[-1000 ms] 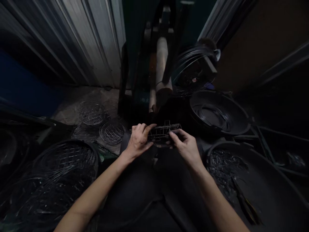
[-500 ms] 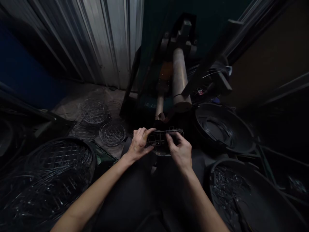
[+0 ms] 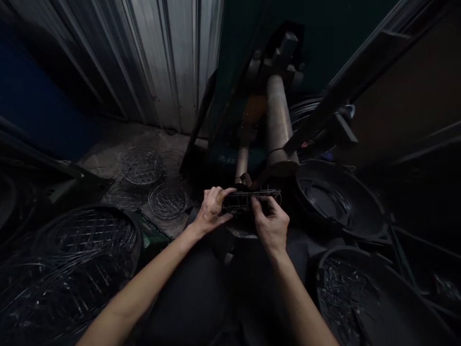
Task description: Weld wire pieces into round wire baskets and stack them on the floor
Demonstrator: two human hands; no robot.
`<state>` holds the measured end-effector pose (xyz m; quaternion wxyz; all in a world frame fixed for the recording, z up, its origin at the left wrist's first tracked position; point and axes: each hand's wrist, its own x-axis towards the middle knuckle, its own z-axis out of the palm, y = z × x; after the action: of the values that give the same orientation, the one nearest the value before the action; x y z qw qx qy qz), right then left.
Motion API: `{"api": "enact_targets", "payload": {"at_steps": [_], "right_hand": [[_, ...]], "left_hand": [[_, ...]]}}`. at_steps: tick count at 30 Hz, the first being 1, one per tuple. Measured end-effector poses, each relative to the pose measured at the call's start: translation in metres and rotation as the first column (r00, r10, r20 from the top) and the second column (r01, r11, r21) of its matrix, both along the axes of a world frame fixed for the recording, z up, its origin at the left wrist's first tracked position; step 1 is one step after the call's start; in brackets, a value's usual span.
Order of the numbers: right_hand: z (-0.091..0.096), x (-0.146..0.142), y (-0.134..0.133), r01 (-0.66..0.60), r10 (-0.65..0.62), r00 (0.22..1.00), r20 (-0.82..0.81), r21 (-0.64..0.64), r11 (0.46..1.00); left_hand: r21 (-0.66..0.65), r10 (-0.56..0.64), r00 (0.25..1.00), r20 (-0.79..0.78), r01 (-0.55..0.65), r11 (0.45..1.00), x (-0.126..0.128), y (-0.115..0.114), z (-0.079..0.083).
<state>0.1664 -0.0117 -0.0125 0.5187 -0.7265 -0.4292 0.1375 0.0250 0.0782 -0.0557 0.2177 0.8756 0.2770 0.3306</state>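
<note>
A small wire mesh basket [image 3: 248,199] is held edge-on in front of me, just below a machine's metal rollers [image 3: 279,120]. My left hand [image 3: 211,211] grips its left rim, fingers curled over the top wire and thumb underneath. At the basket's middle my right hand [image 3: 271,225] pinches the rim between thumb and forefinger. Both hands are closed on the wire. My dark-clothed lap lies under them.
Finished round wire grids [image 3: 168,199] lie on the floor at left, beside a large black tub [image 3: 134,226] full of more. A black basin holding a wire coil [image 3: 336,202] sits right. A tub of short wire pieces [image 3: 345,288] stands at lower right. Corrugated metal wall behind.
My view has tilted up and swung, so the rollers sit lower right. My right hand slid left along the basket's rim toward its middle. The left grip stays unchanged.
</note>
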Motion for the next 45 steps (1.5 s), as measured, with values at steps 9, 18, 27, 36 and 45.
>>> {"api": "enact_targets", "payload": {"at_steps": [9, 18, 27, 36, 45], "right_hand": [[0.003, 0.003, 0.008, -0.003, 0.001, 0.998, 0.064, 0.024, 1.000], [0.004, -0.004, 0.012, 0.014, -0.014, 1.000, -0.004, 0.016, 1.000], [0.007, 0.054, -0.112, 0.402, -0.383, 0.913, 0.143, -0.154, 0.902], [-0.122, 0.149, -0.266, 0.398, -0.287, 0.902, 0.322, -0.877, 0.269], [-0.135, 0.154, -0.284, 0.415, -0.305, 0.899, 0.315, -0.835, 0.362]], "left_hand": [[0.025, -0.005, 1.000, 0.024, 0.004, 1.000, 0.004, 0.010, -0.003], [0.090, 0.021, 0.998, -0.052, -0.017, 0.996, 0.003, 0.019, -0.001], [-0.037, -0.033, 0.994, -0.106, 0.029, 0.999, -0.010, -0.014, 0.022], [-0.211, -0.355, 0.876, -0.326, 0.299, 0.931, 0.008, -0.065, 0.020], [-0.403, -0.135, 0.988, -0.070, 0.095, 0.910, -0.035, -0.068, -0.032]]}}
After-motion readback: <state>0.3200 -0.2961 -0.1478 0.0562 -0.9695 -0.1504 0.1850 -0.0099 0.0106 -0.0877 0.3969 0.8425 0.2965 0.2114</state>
